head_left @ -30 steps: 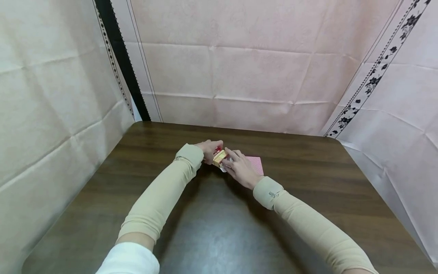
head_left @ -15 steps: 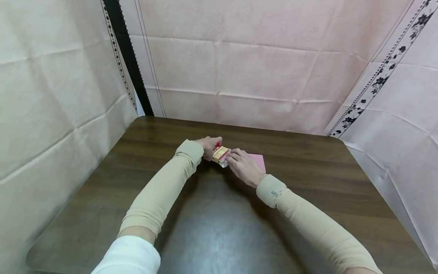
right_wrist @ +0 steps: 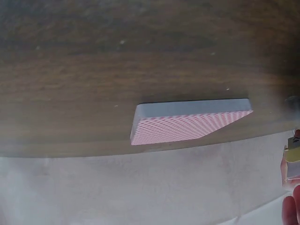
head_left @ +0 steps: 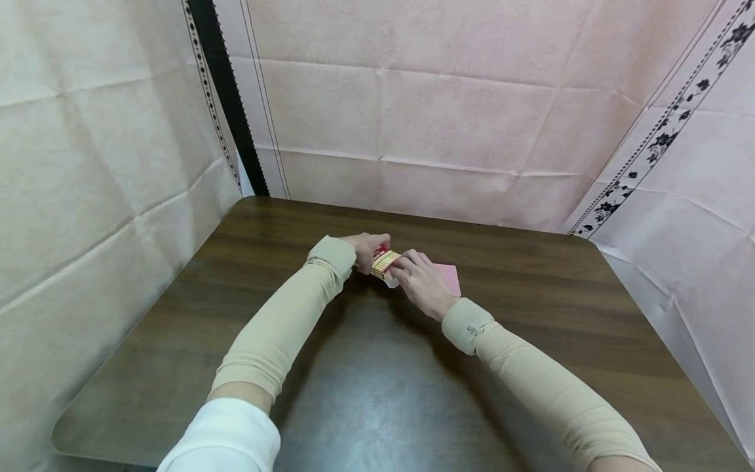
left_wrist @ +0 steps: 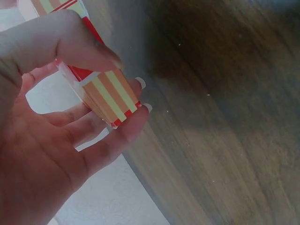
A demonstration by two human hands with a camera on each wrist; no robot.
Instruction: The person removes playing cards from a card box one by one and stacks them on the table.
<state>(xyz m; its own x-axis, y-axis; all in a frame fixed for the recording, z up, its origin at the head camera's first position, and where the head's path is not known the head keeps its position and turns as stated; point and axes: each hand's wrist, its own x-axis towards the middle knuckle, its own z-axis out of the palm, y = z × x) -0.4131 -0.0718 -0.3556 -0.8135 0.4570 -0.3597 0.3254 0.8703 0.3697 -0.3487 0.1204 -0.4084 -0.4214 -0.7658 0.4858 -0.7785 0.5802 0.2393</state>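
Note:
My left hand (head_left: 367, 249) holds a small striped playing card box (left_wrist: 110, 96), yellow and orange with red panels, above the table. In the left wrist view its thumb lies over one face and the fingers support the other side. At the box's right end in the head view, my right hand (head_left: 423, 285) has its fingers bent at the pale flap, fingertips partly hidden. A squared deck of playing cards (right_wrist: 187, 126) with pink patterned backs lies on the table, partly behind the right hand in the head view.
The brown wood-grain table (head_left: 330, 393) has rounded far corners. Pale cloth (head_left: 448, 118) hangs behind it and along both sides, with a black strip (head_left: 230, 98) at the back left. The table's far edge lies just beyond the hands.
The right fingers, spread over the card box a second ago, have drawn back and bent at its right end. The left hand keeps its grip. The head view has shifted slightly; the deck stays put.

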